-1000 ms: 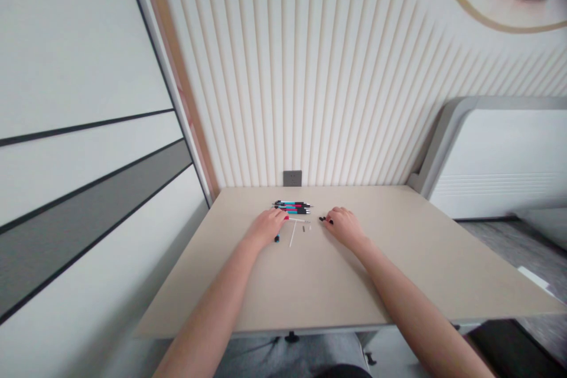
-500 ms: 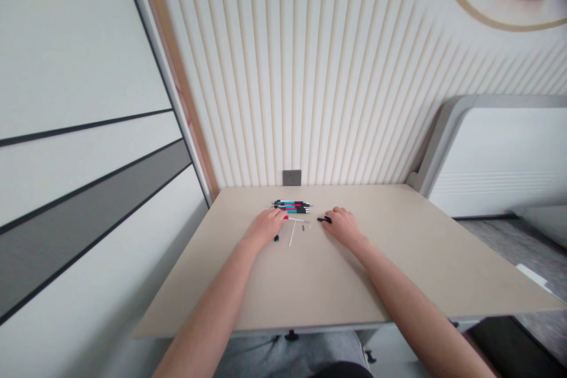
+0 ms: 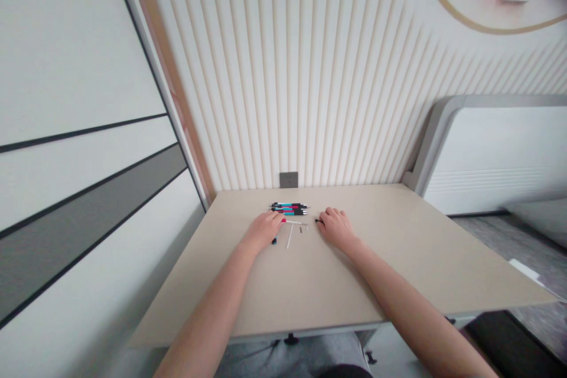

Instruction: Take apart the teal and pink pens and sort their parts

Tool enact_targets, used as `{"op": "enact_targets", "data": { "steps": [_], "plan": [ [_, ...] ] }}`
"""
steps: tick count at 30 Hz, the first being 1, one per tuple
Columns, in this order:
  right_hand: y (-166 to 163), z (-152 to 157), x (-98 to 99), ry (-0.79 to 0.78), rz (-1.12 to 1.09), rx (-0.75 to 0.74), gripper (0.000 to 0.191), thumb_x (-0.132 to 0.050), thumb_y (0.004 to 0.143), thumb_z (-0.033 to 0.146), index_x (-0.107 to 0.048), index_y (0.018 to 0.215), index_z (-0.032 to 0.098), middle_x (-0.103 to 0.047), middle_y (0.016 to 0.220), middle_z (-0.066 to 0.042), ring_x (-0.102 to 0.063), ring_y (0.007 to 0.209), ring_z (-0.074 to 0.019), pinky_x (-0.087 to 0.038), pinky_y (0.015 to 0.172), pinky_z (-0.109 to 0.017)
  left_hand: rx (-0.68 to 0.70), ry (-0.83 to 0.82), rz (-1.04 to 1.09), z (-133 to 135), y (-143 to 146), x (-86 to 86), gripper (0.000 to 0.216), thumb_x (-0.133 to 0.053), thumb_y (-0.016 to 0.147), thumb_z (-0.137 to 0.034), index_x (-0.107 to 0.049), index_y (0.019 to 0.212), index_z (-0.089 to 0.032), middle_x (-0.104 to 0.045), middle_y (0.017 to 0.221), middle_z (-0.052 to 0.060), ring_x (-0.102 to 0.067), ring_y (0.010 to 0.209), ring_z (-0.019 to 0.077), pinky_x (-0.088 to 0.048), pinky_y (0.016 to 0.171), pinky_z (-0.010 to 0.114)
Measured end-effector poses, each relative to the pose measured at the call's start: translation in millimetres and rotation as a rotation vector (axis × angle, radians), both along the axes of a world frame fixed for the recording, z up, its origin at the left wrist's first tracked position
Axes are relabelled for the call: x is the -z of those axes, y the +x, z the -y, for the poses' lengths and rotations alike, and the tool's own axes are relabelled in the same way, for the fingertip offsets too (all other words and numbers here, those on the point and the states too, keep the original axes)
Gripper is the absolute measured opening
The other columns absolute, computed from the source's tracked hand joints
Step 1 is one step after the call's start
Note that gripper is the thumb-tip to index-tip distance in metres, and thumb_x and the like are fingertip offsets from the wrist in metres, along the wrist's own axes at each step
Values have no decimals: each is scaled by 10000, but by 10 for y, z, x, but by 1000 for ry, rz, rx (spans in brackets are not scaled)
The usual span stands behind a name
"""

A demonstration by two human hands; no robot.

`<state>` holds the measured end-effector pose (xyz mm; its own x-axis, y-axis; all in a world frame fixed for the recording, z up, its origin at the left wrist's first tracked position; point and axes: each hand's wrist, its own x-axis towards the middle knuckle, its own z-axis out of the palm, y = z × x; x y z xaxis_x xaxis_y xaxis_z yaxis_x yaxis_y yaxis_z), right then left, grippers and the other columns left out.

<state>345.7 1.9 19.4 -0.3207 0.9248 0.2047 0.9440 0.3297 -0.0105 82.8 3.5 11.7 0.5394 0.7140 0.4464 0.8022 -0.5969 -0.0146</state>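
My left hand rests on the tabletop, its fingers curled over a red pen part whose end shows at the fingertips. A blue-and-black pen piece pokes out below that palm. My right hand has its fingers bent over a small black pen part, mostly covered. Between the hands lie a white refill tube pointing sideways, a second white tube slanting toward me, and a tiny dark grey piece. Several assembled pens, black with blue or red, lie side by side beyond.
The beige table meets a ribbed wall with a dark socket behind the pens. A white-and-grey cabinet stands along the left. To the right is a pale headboard.
The view has shifted slightly. Less of the black pieces shows at my right fingers, which have closed further over them. My left hand stays about where it was.
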Motion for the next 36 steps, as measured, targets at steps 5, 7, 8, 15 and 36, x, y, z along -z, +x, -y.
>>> {"op": "enact_targets", "data": {
  "steps": [5,7,8,15,36],
  "plan": [
    [12,-13,-10,-4,24,-16,305,-428,965,340,-676,995,166,-616,1062,-142,-551,1021,-257,-338,876,-364,2,2,5,-8,-6,14,183,-451,974,-275,-613,950,-194,-642,904,55,-601,878,196,-481,808,328],
    [22,-12,-14,-4,20,-14,313,-430,963,355,-680,989,170,-619,1060,-137,-559,1008,-253,-344,869,-359,2,3,4,-1,-6,3,180,-452,974,-276,-611,953,-194,-643,911,55,-600,877,195,-481,805,328],
    [26,-10,-15,-9,14,-12,316,-431,961,363,-681,984,170,-620,1056,-135,-564,999,-251,-346,864,-356,2,2,0,3,-6,-5,178,-453,973,-274,-610,954,-194,-643,914,55,-599,875,195,-482,802,328],
    [39,-3,-40,-59,-46,0,266,-477,919,333,-679,902,160,-619,994,-127,-593,928,-235,-361,833,-322,-13,-10,-25,18,3,-42,154,-469,966,-257,-607,953,-192,-645,923,54,-596,874,201,-482,791,328],
    [79,-26,2,-100,-49,80,257,-421,930,305,-629,969,159,-638,1010,-127,-606,938,-233,-385,758,-303,-26,-16,-36,22,1,-49,207,-435,979,-279,-620,955,-187,-647,907,56,-596,857,191,-481,792,318]
  ]
}}
